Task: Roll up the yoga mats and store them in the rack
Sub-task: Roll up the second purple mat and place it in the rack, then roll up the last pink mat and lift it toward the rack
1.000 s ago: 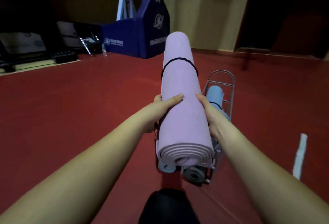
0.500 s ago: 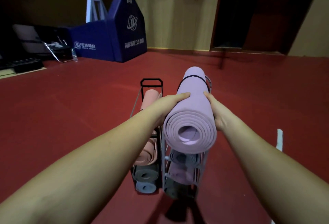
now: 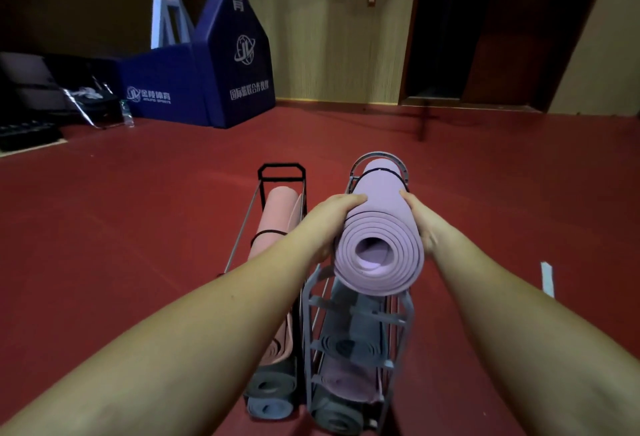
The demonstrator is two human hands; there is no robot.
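Note:
A rolled lilac yoga mat [image 3: 379, 224] with a black strap near its far end lies lengthwise on top of the grey wire rack [image 3: 360, 314], its spiral end facing me. My left hand [image 3: 332, 221] grips its left side and my right hand [image 3: 424, 221] grips its right side, fingers curled over the top. Below it in the grey rack lie grey and mauve rolled mats. A black rack [image 3: 282, 174] to the left holds a pink rolled mat [image 3: 277, 217] with dark and grey rolls under it.
Red sports floor [image 3: 138, 227] spreads all around the racks. A blue padded basketball hoop base [image 3: 207, 82] stands at the back left, with dark equipment beside it. A doorway [image 3: 450, 37] opens in the far wall. A white tape strip [image 3: 547, 278] marks the floor on the right.
The lilac mat has come down from a raised, tilted position to lie on top of the grey rack. Both hands stayed on its sides and moved down with it.

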